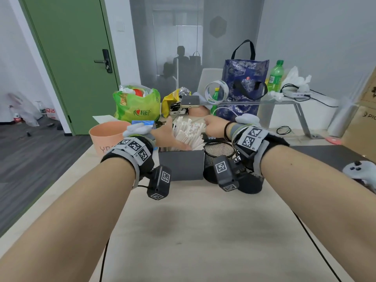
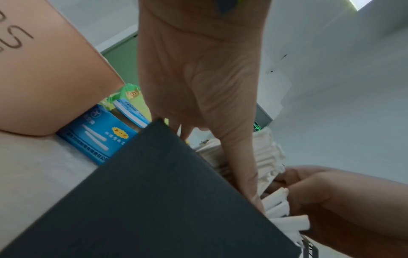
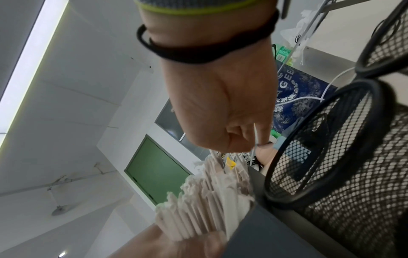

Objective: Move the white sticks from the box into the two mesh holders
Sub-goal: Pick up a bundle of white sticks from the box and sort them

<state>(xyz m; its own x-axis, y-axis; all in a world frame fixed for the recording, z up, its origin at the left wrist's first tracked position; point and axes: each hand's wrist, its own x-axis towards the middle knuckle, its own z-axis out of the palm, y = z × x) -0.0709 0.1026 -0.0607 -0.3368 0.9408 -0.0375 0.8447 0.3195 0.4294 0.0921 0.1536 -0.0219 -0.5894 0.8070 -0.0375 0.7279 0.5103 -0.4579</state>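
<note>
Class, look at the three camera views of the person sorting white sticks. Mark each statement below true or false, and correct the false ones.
1. The white sticks stand bundled in a dark box. True.
2. The mesh holders stand to the left of the box. False: they stand on its right, beside the right hand.
3. The left hand rests against the sticks with straight fingers. True.
4. The near mesh holder is already packed with sticks. False: no sticks show inside it in the right wrist view.
5. A peach-coloured bucket stands left of the box. True.
</note>
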